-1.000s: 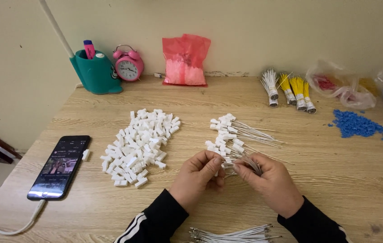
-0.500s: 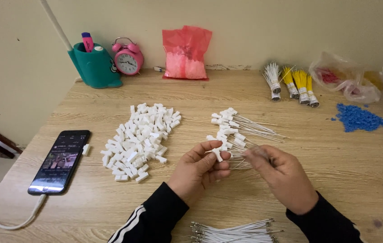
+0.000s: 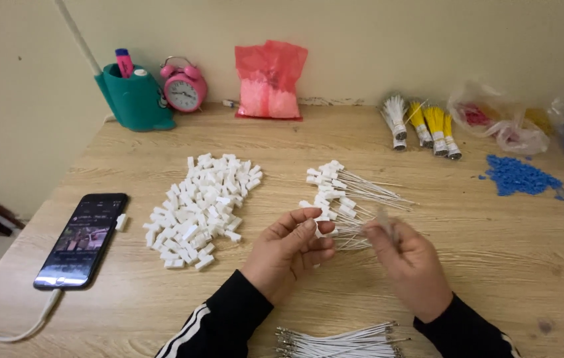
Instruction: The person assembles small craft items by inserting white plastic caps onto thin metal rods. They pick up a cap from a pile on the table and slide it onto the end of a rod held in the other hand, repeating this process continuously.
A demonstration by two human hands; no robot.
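Observation:
My left hand point(image 3: 287, 250) pinches a small white block point(image 3: 319, 231) between thumb and fingertips. My right hand point(image 3: 409, 264) is closed on a thin white wire point(image 3: 384, 219), which is blurred by motion. Both hands hover over the wooden table point(image 3: 481, 265), just in front of a pile of finished wires with white block heads point(image 3: 343, 197). A heap of loose white blocks point(image 3: 201, 204) lies to the left of my left hand. A bundle of bare white wires point(image 3: 341, 341) lies at the near edge between my sleeves.
A phone point(image 3: 83, 238) on a cable lies at the left. Along the back wall stand a teal pen holder point(image 3: 132, 99), a pink alarm clock point(image 3: 184, 87) and a pink bag point(image 3: 270, 81). White and yellow tie bundles point(image 3: 422, 122), clear bags point(image 3: 497, 122) and blue pieces point(image 3: 517, 176) lie at the right.
My hands have drawn apart a little: the right hand moved right and lifted with the wire. The left hand stays near the finished pile.

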